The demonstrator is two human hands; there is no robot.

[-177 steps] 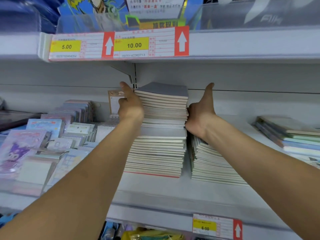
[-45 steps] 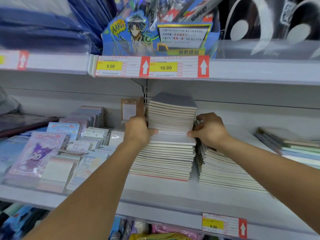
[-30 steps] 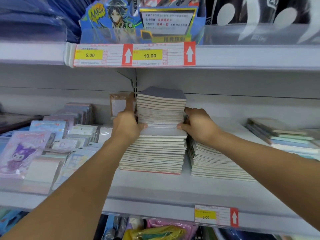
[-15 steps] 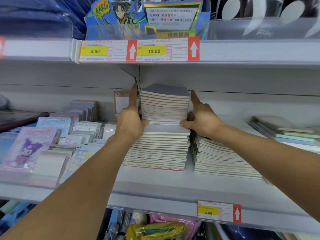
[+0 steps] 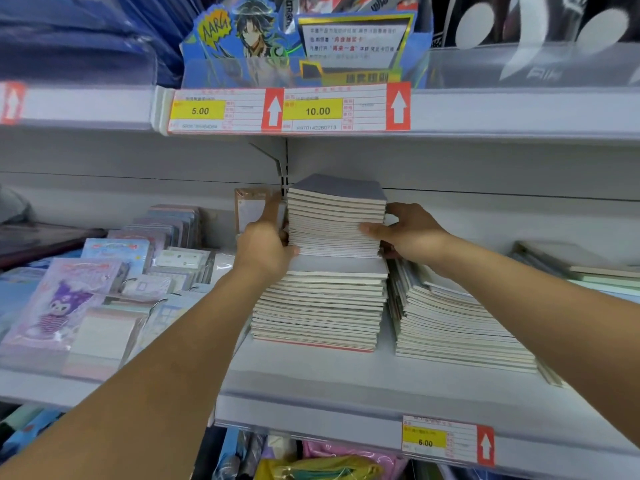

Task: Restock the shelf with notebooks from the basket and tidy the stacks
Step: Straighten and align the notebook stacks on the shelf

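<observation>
A tall stack of grey-covered notebooks point(image 5: 322, 306) stands in the middle of the white shelf point(image 5: 311, 382). Its upper batch point(image 5: 336, 216) sits set back from the lower batch's front edge. My left hand point(image 5: 265, 247) holds the left side of the upper batch, thumb hooked at its bottom front corner and a finger reaching up along the side. My right hand point(image 5: 412, 233) grips the right side, thumb on the front page edges and fingers curled behind. A lower, fanned stack of notebooks point(image 5: 450, 323) lies just to the right. No basket is in view.
Packets of character stationery point(image 5: 62, 303) and small card packs point(image 5: 173, 226) crowd the shelf to the left. Pastel notebooks point(image 5: 581, 271) lie at the far right. The shelf above point(image 5: 519, 112) with price labels hangs close over the tall stack. A boxed card display point(image 5: 294, 46) stands on it.
My right index finger, pointing up half a second ago, has curled down round the upper batch's right side. My left hand stays in place. The stacks have not shifted noticeably.
</observation>
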